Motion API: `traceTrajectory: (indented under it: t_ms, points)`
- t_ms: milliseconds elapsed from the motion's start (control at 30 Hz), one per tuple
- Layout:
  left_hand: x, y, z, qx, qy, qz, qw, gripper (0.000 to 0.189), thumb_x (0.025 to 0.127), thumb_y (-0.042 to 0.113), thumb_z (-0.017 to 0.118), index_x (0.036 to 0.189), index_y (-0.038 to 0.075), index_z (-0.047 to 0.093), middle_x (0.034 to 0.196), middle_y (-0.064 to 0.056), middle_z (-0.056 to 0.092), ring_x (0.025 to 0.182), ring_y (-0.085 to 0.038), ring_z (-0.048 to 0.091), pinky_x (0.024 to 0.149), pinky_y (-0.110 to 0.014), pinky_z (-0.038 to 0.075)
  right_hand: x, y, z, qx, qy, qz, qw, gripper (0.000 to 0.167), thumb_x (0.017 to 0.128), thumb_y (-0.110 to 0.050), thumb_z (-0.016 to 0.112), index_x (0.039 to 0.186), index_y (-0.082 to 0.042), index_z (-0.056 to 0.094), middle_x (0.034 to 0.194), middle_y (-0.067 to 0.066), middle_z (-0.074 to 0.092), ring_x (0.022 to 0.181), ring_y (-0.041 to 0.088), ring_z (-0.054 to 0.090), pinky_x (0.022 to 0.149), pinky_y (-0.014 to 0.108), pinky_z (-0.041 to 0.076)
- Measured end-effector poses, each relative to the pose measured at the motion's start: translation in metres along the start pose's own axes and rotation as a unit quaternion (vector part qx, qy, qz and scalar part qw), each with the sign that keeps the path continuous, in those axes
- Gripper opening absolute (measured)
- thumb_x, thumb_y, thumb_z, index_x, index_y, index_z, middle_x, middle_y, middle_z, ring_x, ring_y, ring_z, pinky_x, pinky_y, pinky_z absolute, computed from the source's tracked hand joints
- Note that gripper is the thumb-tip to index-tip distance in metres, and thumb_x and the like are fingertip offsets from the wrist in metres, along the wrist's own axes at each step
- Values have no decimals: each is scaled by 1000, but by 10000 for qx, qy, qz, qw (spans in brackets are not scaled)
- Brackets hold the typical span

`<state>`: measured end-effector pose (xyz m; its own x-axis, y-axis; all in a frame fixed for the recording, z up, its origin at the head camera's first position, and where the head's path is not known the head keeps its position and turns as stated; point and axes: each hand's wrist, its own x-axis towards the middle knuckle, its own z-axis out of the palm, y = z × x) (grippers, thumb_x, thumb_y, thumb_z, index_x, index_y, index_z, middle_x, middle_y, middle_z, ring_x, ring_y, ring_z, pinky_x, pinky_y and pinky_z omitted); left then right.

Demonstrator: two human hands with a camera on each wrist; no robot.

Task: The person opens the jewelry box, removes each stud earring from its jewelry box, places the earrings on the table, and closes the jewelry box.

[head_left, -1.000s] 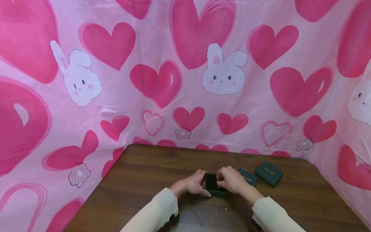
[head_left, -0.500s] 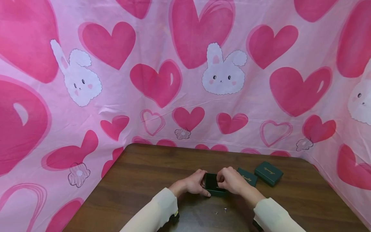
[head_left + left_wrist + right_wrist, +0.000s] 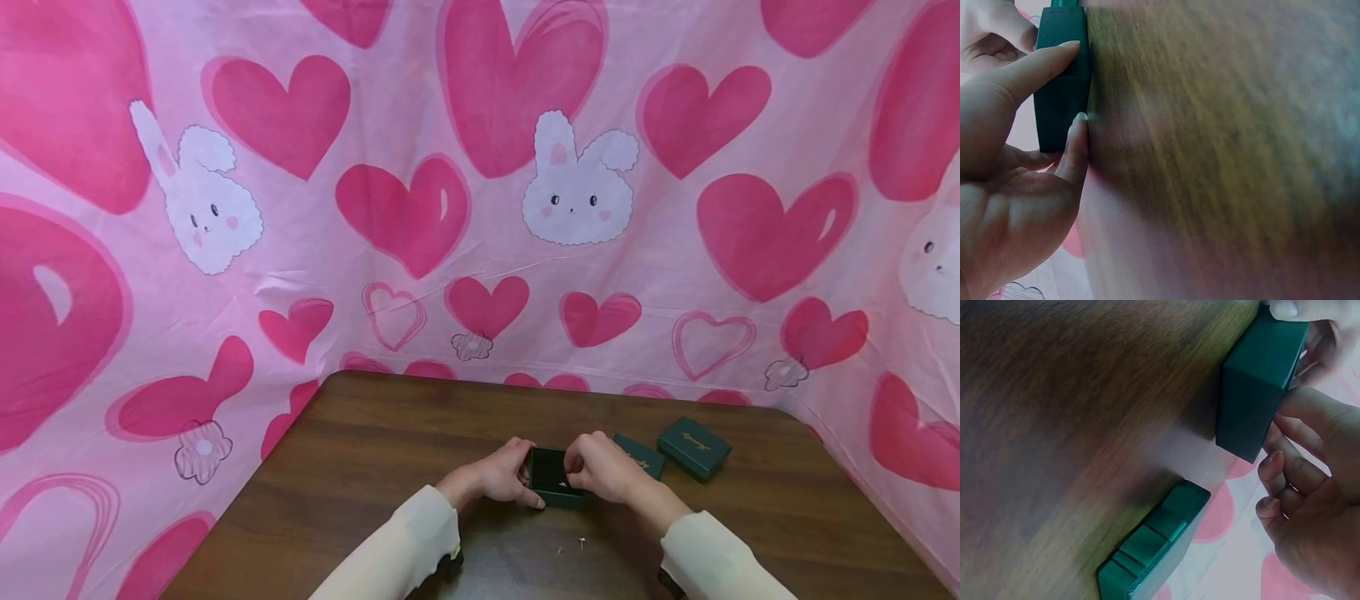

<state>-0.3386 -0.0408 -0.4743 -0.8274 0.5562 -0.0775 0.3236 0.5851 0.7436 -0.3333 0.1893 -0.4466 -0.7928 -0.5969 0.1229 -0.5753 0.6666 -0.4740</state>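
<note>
A small dark green box (image 3: 564,500) with a black insert (image 3: 547,468) stands open on the table. My left hand (image 3: 504,473) grips its left side; in the left wrist view, the thumb of my left hand (image 3: 1016,150) lies along the green wall of the box (image 3: 1060,112). My right hand (image 3: 600,468) reaches over the right rim, thumb and forefinger together at the insert. Its fingertips are hidden, so anything between them cannot be seen. A tiny silver piece (image 3: 563,484) shows on the insert beside them. In the right wrist view, the other fingers of my right hand (image 3: 1316,481) are curled.
Nearer the front of the table (image 3: 360,467) lie a small silver stud (image 3: 582,543) and another tiny, faint piece (image 3: 559,550). A green lid with gold script (image 3: 636,452), partly behind my right hand, and a green box (image 3: 694,448) lie to the right.
My right hand has shifted slightly to the right, and the tiny silver piece on the insert shows more plainly. My left hand and the box have stayed in place.
</note>
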Motion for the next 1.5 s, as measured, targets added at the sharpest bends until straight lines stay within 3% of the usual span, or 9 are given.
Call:
traceTrajectory:
  t_ms: [533, 1500]
  points:
    - [-1, 1, -1, -32, -34, 3, 10000, 58, 77, 13, 90, 121, 10, 53, 107, -1, 45, 92, -13, 48, 82, -26, 45, -4, -6, -4, -123, -249, -7, 9996, 8, 86, -5, 79, 82, -12, 79, 80, -4, 69, 67, 11, 58, 64, 25, 55]
    - [0, -1, -1, 46, -42, 33, 10000, 58, 77, 15, 90, 120, 11, 52, 107, -1, 45, 91, -13, 48, 81, -26, 45, -18, -9, -19, -198, 2, -206, 9996, 7, 87, -6, 79, 83, -12, 79, 77, -10, 67, 67, 6, 56, 64, 25, 53]
